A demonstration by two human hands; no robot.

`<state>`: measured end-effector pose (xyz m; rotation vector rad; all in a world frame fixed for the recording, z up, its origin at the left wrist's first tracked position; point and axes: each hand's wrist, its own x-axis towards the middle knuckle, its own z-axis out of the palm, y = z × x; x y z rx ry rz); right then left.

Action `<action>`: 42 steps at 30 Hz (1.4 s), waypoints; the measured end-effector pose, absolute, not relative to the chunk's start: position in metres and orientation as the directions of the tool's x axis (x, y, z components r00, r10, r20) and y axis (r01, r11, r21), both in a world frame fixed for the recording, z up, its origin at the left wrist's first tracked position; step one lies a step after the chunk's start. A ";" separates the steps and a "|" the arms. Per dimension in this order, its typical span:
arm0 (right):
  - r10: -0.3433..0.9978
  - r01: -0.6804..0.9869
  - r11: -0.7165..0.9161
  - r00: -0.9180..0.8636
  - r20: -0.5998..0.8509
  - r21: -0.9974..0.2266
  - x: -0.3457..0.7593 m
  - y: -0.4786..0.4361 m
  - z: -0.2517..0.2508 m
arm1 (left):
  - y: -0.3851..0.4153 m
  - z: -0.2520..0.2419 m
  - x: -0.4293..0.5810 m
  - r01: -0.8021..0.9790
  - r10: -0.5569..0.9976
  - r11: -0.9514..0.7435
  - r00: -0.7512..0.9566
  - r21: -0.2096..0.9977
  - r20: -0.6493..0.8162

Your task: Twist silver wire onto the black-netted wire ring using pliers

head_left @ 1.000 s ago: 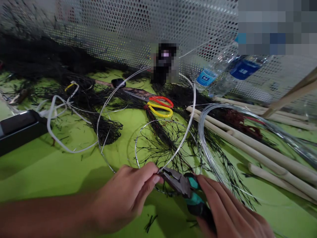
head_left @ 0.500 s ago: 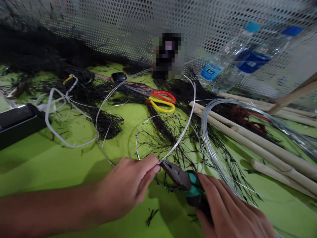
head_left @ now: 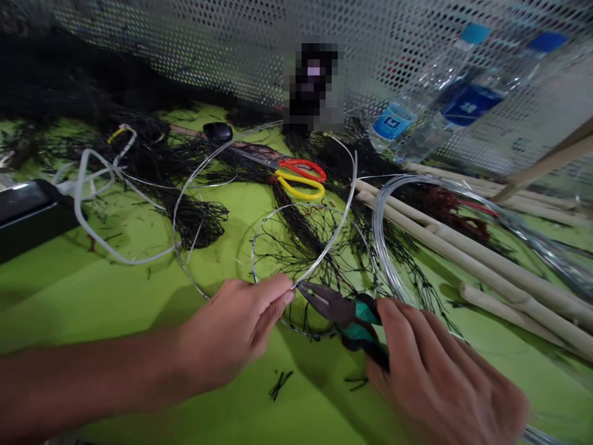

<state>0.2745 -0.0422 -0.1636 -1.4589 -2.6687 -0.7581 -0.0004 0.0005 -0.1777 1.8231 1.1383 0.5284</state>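
Between thumb and fingers my left hand [head_left: 248,321] pinches a silvery wire bent into a large hoop [head_left: 334,238]. My right hand [head_left: 440,364] is wrapped round the handles of pliers [head_left: 340,312] with green and black grips. The jaws of the pliers are parted and their tips lie at the wire, just right of my left fingertips. Below and behind the hoop lies a smaller wire ring [head_left: 254,250] with black netting [head_left: 319,247] tied across it.
Red-and-yellow-handled scissors [head_left: 301,179] lie behind the hoop. A coil of wire [head_left: 380,228] and pale sticks [head_left: 491,284] are on the right, with water bottles [head_left: 393,123] behind. At left are a black box [head_left: 37,216] and white cord [head_left: 81,204]. Dark netting [head_left: 69,80] covers the back left.
The plier handles have spread and the jaws have opened at the wire. My left hand keeps its pinch. The whole view has shifted slightly.
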 end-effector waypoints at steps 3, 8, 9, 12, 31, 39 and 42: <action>0.763 0.758 0.454 -0.602 0.235 0.469 0.273 -0.041 -0.163 | 0.000 -0.179 -0.001 0.495 0.875 -0.187 0.476 0.848 -0.085; 0.778 0.762 0.441 -0.588 0.220 0.475 0.271 -0.043 -0.163 | -0.001 -0.178 0.000 0.512 0.884 -0.185 0.460 0.839 -0.086; 0.785 0.768 0.442 -0.581 0.215 0.463 0.271 -0.044 -0.163 | 0.000 -0.177 0.000 0.514 0.884 -0.183 0.459 0.838 -0.088; 0.811 0.788 0.437 -0.554 0.188 0.433 0.270 -0.044 -0.165 | 0.001 -0.176 0.001 0.525 0.884 -0.191 0.459 0.829 -0.088; 0.848 0.803 0.530 -0.503 0.166 -0.274 0.276 -0.048 -0.132 | -0.008 -0.141 -0.003 0.348 0.883 -0.410 0.381 0.843 0.273; 0.812 0.779 0.583 -0.550 0.197 -0.231 0.246 -0.034 -0.128 | -0.016 -0.133 -0.004 0.373 0.897 -0.379 0.373 0.847 0.237; 0.805 0.777 0.590 -0.548 0.228 -0.218 0.245 -0.035 -0.133 | -0.015 -0.132 -0.003 0.369 0.898 -0.374 0.373 0.851 0.233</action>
